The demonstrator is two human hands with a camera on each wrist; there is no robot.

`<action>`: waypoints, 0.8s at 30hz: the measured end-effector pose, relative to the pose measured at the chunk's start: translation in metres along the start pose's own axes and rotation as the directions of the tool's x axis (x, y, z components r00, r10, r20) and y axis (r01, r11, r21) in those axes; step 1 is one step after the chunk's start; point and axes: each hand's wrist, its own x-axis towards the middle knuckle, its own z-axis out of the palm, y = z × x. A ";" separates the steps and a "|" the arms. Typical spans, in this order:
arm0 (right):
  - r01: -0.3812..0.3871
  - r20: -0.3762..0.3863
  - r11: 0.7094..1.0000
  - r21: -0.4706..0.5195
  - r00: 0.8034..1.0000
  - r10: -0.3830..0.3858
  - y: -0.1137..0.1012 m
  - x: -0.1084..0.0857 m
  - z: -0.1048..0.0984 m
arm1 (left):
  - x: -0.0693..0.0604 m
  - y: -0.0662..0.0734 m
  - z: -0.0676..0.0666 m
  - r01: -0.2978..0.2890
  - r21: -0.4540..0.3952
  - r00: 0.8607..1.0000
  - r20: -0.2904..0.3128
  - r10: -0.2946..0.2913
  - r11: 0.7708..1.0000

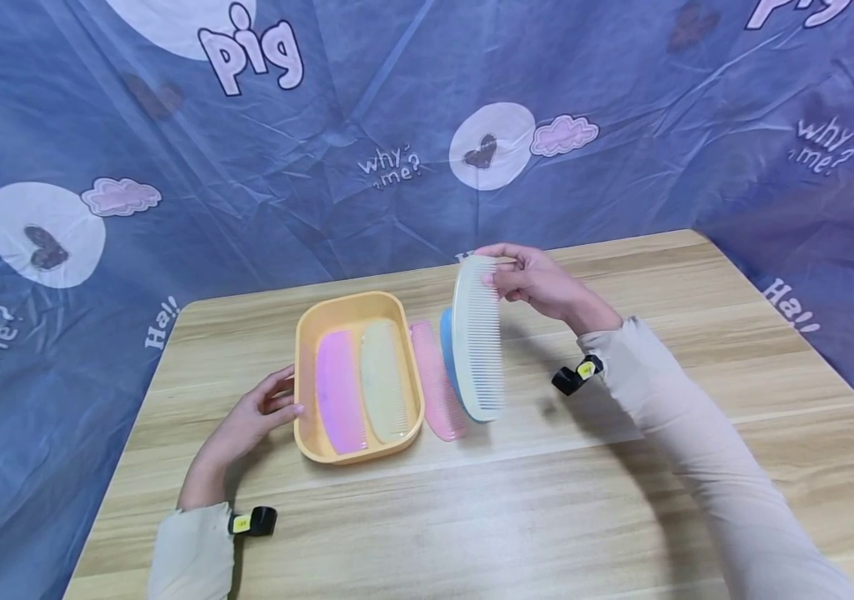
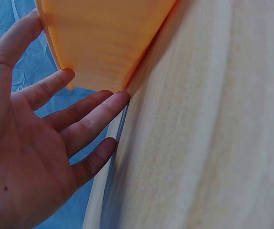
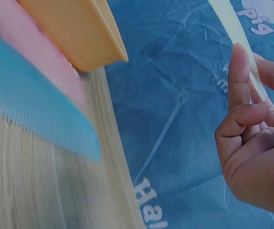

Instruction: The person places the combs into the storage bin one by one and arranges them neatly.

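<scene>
My right hand (image 1: 539, 283) pinches a pale cream comb (image 1: 477, 342) by its far end, raised above the table with its teeth to the right. In the right wrist view, thumb and fingers grip the end of this comb (image 3: 237, 38). Beneath it lies a blue comb (image 3: 36, 90), mostly hidden in the head view, beside a pink comb (image 1: 434, 383). My left hand (image 1: 254, 421) touches the left side of a yellow-orange tray (image 1: 307, 437) with fairly straight, spread fingers. Inside the tray, a purple comb (image 1: 338, 392) and a pale yellow comb (image 1: 383, 379) lie side by side.
All of this is on a light wood table (image 1: 471, 517). A blue printed cloth (image 1: 367, 217) hangs behind the table's far edge and at both sides. A black strap mount (image 1: 578, 375) sits at the right wrist, another (image 1: 254, 522) at the left.
</scene>
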 end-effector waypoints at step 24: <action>-0.011 0.023 0.998 -0.066 1.000 0.012 -0.002 0.038 0.062 | 0.003 -0.001 -0.004 -0.019 -0.003 1.000 0.022 0.019 1.000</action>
